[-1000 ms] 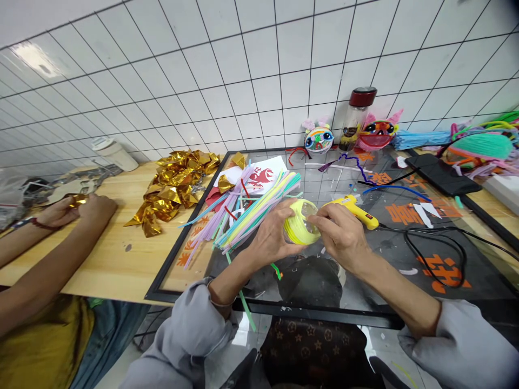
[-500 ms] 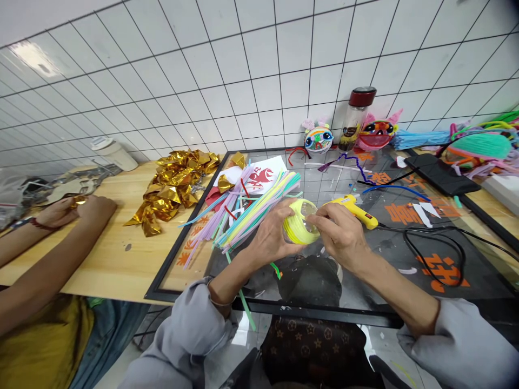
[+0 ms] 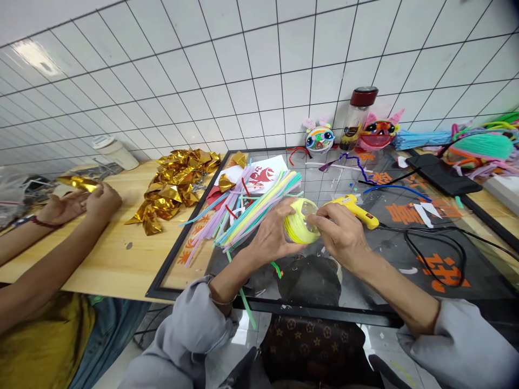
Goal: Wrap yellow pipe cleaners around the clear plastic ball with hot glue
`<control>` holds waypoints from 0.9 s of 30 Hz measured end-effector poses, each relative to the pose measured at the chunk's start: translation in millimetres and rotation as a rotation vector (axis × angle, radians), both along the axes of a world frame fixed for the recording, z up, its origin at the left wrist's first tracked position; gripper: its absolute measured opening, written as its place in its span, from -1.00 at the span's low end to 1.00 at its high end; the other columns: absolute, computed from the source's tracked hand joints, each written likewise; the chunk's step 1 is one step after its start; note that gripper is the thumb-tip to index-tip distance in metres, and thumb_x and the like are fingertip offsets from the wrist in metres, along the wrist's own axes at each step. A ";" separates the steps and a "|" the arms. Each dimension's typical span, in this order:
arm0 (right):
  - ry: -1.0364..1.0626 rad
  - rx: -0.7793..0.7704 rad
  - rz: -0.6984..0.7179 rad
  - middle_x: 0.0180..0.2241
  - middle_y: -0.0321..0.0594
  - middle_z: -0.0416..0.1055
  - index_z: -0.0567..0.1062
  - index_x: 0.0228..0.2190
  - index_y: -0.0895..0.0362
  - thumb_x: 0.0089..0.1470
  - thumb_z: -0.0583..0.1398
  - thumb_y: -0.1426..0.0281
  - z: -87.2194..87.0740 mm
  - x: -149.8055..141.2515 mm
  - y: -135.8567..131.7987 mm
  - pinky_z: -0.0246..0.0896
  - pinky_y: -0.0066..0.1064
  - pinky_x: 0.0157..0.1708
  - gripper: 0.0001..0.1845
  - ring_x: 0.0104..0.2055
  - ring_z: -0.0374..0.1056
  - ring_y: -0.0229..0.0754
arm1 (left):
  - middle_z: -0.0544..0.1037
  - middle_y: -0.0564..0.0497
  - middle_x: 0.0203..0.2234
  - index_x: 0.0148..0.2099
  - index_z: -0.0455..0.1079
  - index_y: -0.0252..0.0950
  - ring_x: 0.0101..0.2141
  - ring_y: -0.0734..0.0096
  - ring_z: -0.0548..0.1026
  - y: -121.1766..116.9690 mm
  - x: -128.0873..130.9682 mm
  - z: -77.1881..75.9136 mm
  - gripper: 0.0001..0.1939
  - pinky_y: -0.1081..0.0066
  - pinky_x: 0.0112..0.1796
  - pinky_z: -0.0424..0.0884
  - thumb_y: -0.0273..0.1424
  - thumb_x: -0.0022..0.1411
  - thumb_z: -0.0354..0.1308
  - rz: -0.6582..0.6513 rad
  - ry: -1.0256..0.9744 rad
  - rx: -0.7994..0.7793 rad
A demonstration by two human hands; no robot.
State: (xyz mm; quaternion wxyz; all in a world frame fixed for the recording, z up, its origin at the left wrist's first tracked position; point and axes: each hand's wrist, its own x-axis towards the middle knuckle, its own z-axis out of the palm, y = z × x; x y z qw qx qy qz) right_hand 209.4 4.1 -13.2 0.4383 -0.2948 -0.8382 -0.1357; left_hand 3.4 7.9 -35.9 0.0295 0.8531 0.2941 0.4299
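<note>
**Yellow-Bound Cup Held Between Two Hands at Craft Table**

In the head view, the left hand [image 3: 272,235] curls around a clear cup [image 3: 299,222] wound with yellow strands, thumb below and fingers above. The cup is held tilted above a black-framed panel [image 3: 308,294] on the wooden table [image 3: 101,243], its open end toward the right hand [image 3: 343,229]. That hand's fingertips are drawn together at the rim; whether they pinch the rim or a strand cannot be told.

Just beyond the right hand, a yellow glue gun [image 3: 357,212] lies on the panel, its black cord [image 3: 464,259] looping to the right. Pastel craft stems [image 3: 257,210] fan out beside the left hand, partly over a white sheet with a red figure [image 3: 263,177].

Along the tiled wall [image 3: 259,70], two colorful animal faces [image 3: 319,139] flank a red-capped bottle [image 3: 353,127]. A black phone [image 3: 444,174] rests at right. At far left, past a pile of gold foil shapes [image 3: 174,186], a co-worker's hands [image 3: 99,202] hold another gold foil piece [image 3: 79,182].
</note>
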 end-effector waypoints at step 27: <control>0.011 -0.046 0.015 -0.37 -0.16 0.44 0.58 -0.21 0.10 0.24 0.08 0.58 -1.2 0.2 0.0 0.16 -0.31 -0.34 -0.70 -0.34 0.29 -0.16 | 0.35 -0.31 0.22 0.31 -0.01 -0.19 0.28 -0.06 0.36 -0.5 -2.2 1.3 -0.13 -0.11 0.21 0.41 -0.27 0.11 0.42 0.030 0.049 -0.061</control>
